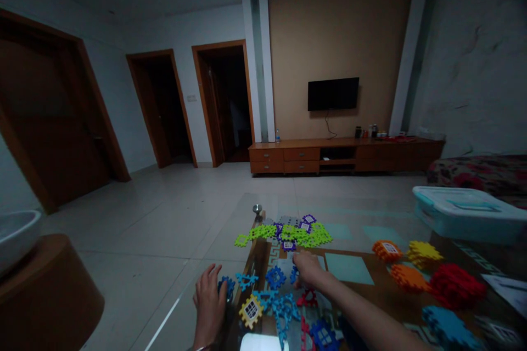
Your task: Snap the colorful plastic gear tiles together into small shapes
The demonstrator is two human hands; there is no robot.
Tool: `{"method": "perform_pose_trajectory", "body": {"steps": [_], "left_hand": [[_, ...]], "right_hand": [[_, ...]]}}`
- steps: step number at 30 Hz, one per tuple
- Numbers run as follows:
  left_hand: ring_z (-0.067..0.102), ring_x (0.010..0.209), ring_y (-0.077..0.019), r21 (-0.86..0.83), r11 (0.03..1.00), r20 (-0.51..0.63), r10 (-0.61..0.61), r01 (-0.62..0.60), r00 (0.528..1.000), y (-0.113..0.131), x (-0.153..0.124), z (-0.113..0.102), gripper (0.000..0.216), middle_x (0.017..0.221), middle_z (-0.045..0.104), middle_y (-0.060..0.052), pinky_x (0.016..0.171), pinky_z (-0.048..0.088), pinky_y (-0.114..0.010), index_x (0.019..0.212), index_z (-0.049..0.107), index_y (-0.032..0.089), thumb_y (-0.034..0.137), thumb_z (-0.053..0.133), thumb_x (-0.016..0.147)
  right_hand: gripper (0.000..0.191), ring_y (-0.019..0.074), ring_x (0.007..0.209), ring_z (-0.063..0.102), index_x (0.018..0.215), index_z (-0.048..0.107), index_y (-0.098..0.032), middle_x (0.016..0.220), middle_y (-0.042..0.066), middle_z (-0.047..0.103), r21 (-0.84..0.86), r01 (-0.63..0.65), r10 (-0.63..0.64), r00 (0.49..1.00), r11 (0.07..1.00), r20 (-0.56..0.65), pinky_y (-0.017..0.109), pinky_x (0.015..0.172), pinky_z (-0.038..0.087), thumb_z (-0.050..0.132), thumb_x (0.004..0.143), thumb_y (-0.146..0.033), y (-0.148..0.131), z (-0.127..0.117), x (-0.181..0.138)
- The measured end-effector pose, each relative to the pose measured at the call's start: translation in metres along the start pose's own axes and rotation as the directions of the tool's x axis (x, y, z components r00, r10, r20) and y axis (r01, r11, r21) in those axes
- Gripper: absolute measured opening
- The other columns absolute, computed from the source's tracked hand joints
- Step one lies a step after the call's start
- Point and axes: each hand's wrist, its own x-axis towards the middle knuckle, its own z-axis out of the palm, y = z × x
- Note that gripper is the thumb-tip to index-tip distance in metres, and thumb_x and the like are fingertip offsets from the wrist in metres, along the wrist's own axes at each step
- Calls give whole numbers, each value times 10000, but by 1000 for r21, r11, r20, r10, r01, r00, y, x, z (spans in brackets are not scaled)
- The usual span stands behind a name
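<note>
On a glass-topped table [349,219] lie many flat interlocking toy tiles. My left hand [209,303] rests near the table's left edge, its fingertips touching a blue tile [228,287]. My right hand [308,269] reaches over the middle, fingers bent down onto blue tiles [275,277]. I cannot tell whether it grips one. Just beyond it lies a joined strip of lime-green tiles [288,235] with purple pieces [308,221]. A yellow tile with a window pattern [251,310] sits between my hands.
Orange [405,277], yellow [423,253], red [457,284] and blue [448,326] tile stacks sit at the right. A light-blue lidded plastic box [465,213] stands at the far right. A round wooden stand [45,290] holding a white bowl [16,233] is at the left. Tiled floor lies beyond.
</note>
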Motion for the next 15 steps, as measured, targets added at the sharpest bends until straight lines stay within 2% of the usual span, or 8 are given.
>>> {"method": "perform_pose_trajectory", "body": {"steps": [2, 4, 6, 8, 11, 13, 15], "left_hand": [[499, 1264, -271, 58, 993, 137, 95, -104, 986, 31, -1, 0, 391, 1313, 593, -97, 1056, 398, -474, 1188, 607, 223, 305, 350, 904], [502, 1278, -239, 79, 976, 323, 166, -202, 932, 68, 0, 2, 367, 1312, 607, -81, 1081, 365, -425, 1195, 610, 241, 262, 404, 892], [455, 1335, -241, 125, 957, 486, 172, -262, 857, 104, 1, 7, 364, 1391, 557, -99, 1107, 322, -405, 1198, 612, 224, 235, 444, 875], [439, 1352, -257, 147, 943, 581, 162, -298, 798, 129, 3, 14, 348, 1421, 535, -115, 1107, 310, -400, 1155, 635, 207, 199, 484, 842], [515, 1262, -262, 154, 934, 639, 156, -324, 753, 145, 7, 25, 389, 1334, 601, -114, 1038, 364, -385, 1132, 642, 209, 105, 492, 789], [545, 1202, -248, 170, 927, 654, 147, -334, 742, 148, 10, 29, 455, 1273, 628, -110, 987, 389, -358, 1159, 624, 206, 41, 450, 773], [553, 1173, -239, 183, 922, 662, 142, -342, 736, 149, 14, 32, 498, 1240, 636, -112, 965, 394, -329, 1182, 606, 185, 1, 436, 751]], "right_hand": [[584, 390, 1119, 628, 975, 717, -188, 1105, 136, 725, 5, -33, 33, 999, 999, 17, 408, 888, 487, 896, 427, -94, -2, 0, 0], [447, 366, 1015, 674, 852, 716, -167, 982, 114, 748, 28, -53, 52, 998, 998, 30, 370, 811, 504, 896, 449, -99, -1, -3, 2], [282, 305, 936, 687, 772, 694, -167, 899, 71, 742, 65, -47, 46, 999, 997, 27, 345, 769, 500, 874, 555, -157, 6, -10, 2], [137, 237, 870, 674, 769, 676, -164, 842, 31, 718, 111, -17, 15, 1000, 994, 19, 335, 753, 492, 790, 715, -217, 17, -21, 0], [79, 183, 779, 642, 791, 679, -150, 727, -16, 657, 194, 62, -71, 997, 979, 37, 293, 703, 469, 664, 838, -212, 34, -41, -12], [55, 159, 720, 621, 842, 695, -156, 670, -47, 621, 265, 125, -154, 984, 956, 89, 248, 646, 446, 700, 793, -180, 42, -50, -24], [201, 130, 655, 596, 883, 705, -170, 649, -69, 610, 335, 175, -240, 957, 926, 164, 213, 592, 429, 778, 697, -147, 45, -51, -37]]}}
